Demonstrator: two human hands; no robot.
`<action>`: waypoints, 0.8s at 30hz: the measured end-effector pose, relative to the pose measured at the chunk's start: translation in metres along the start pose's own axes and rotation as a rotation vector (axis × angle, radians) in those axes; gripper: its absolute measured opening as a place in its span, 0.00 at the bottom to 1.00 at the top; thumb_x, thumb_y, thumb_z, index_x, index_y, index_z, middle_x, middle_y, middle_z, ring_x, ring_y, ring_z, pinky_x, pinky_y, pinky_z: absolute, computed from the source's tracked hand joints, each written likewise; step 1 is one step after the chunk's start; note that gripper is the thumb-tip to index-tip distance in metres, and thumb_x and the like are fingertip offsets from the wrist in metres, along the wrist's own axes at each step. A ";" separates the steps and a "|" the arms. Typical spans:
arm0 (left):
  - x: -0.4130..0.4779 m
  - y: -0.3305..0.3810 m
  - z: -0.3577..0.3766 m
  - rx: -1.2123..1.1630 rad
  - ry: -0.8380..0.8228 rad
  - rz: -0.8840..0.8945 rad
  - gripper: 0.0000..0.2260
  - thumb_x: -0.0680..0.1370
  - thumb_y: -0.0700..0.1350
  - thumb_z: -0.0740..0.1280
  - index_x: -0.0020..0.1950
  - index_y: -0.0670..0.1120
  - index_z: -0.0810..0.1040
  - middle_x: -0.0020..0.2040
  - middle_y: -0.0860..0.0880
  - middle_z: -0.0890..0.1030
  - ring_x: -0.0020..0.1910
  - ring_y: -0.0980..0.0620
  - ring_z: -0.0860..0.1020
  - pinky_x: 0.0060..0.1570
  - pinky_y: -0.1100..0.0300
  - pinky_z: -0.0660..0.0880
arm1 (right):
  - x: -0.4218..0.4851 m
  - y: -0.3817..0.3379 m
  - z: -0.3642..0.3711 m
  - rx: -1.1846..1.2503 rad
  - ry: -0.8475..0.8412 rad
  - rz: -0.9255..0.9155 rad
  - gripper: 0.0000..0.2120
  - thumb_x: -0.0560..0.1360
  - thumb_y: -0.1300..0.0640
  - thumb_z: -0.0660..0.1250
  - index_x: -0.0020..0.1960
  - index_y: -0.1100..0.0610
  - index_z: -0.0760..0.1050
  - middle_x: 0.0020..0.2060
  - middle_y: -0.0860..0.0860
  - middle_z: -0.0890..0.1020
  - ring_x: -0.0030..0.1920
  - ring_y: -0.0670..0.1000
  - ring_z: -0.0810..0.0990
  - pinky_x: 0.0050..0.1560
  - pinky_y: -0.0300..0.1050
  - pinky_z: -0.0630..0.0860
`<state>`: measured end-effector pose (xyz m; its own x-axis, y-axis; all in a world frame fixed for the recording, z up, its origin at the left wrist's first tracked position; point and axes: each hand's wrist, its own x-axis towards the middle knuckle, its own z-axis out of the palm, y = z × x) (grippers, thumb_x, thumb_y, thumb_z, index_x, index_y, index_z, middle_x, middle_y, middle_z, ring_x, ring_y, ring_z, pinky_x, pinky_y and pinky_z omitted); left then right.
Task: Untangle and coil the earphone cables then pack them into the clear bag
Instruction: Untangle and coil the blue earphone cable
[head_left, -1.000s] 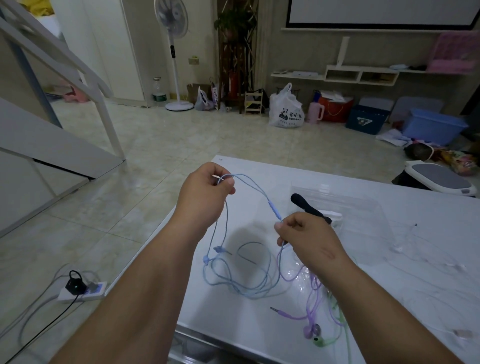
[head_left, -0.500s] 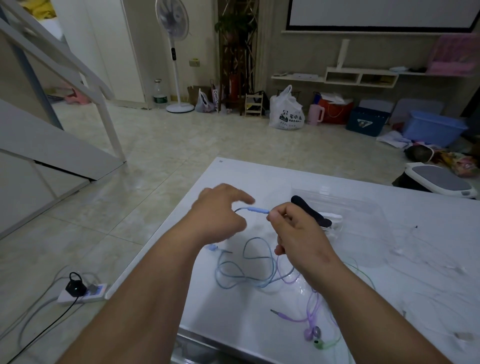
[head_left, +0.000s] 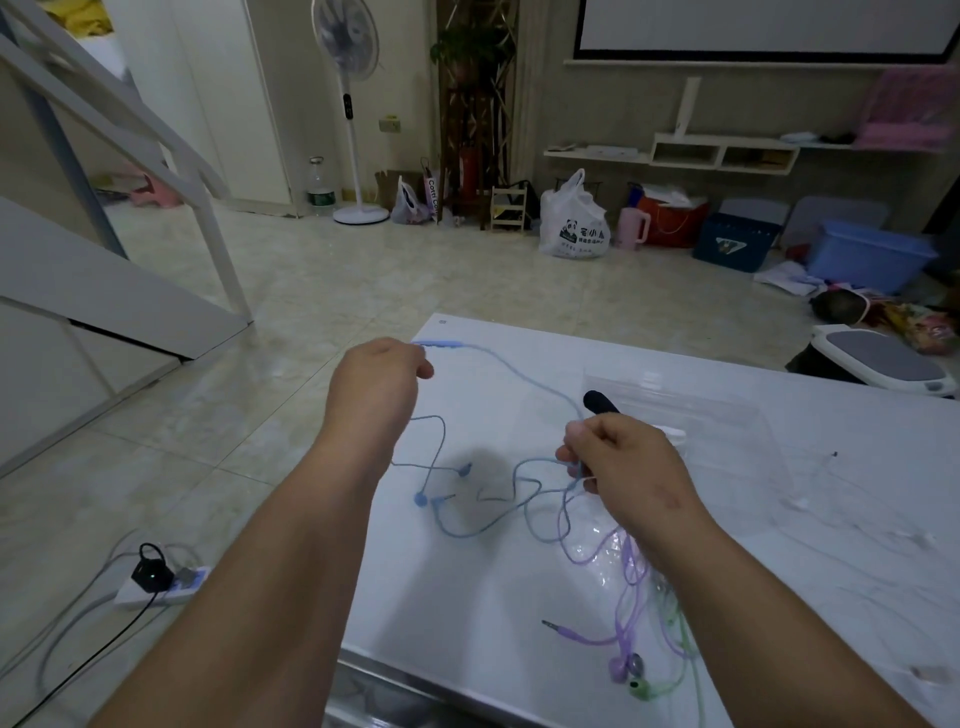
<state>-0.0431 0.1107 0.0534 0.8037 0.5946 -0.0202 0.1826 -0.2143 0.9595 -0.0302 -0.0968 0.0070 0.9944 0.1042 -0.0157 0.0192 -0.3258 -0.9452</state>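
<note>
A blue earphone cable (head_left: 524, 382) stretches between my two hands above the white table (head_left: 488, 597). My left hand (head_left: 376, 387) pinches it at the inline remote near the table's far left corner. My right hand (head_left: 618, 462) grips the same cable lower down. Its loose loops and earbuds (head_left: 420, 500) lie on the table between my forearms. A purple cable (head_left: 613, 636) and a green cable (head_left: 670, 623) lie tangled under my right forearm. The clear bag (head_left: 691, 415) lies flat just beyond my right hand, with a black object (head_left: 597, 401) at its edge.
Thin white earphone cables (head_left: 810, 499) spread over the table's right side. A power strip (head_left: 158, 587) with cords lies on the floor to the left. A white and grey scale (head_left: 883, 364) sits on the floor past the table's far right edge.
My left hand moved away to the far left and pinched the cable's remote, drawing the blue cable out into a long span. My right hand dropped slightly. The loops on the table spread out.
</note>
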 end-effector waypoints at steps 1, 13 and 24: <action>-0.002 0.001 0.001 0.038 -0.062 -0.016 0.08 0.72 0.38 0.65 0.32 0.45 0.77 0.31 0.47 0.72 0.32 0.45 0.72 0.37 0.56 0.68 | 0.000 -0.003 0.002 0.061 0.010 -0.005 0.10 0.79 0.55 0.63 0.44 0.57 0.78 0.35 0.49 0.84 0.38 0.48 0.82 0.46 0.46 0.78; -0.019 0.001 0.005 0.207 -0.480 0.057 0.08 0.75 0.43 0.66 0.42 0.45 0.84 0.39 0.51 0.81 0.40 0.54 0.76 0.43 0.60 0.70 | -0.009 -0.017 0.011 0.095 -0.048 -0.075 0.13 0.80 0.62 0.58 0.46 0.55 0.81 0.34 0.48 0.80 0.34 0.39 0.76 0.39 0.29 0.72; -0.020 -0.001 0.006 0.146 -0.544 0.109 0.09 0.73 0.50 0.72 0.41 0.46 0.85 0.34 0.53 0.79 0.32 0.55 0.71 0.38 0.60 0.69 | -0.012 -0.015 0.018 -0.073 -0.163 -0.197 0.12 0.81 0.59 0.59 0.44 0.50 0.79 0.34 0.45 0.78 0.29 0.37 0.74 0.37 0.37 0.67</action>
<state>-0.0566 0.0943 0.0508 0.9910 0.0871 -0.1019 0.1276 -0.3798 0.9162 -0.0440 -0.0765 0.0156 0.9412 0.3200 0.1081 0.2236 -0.3505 -0.9095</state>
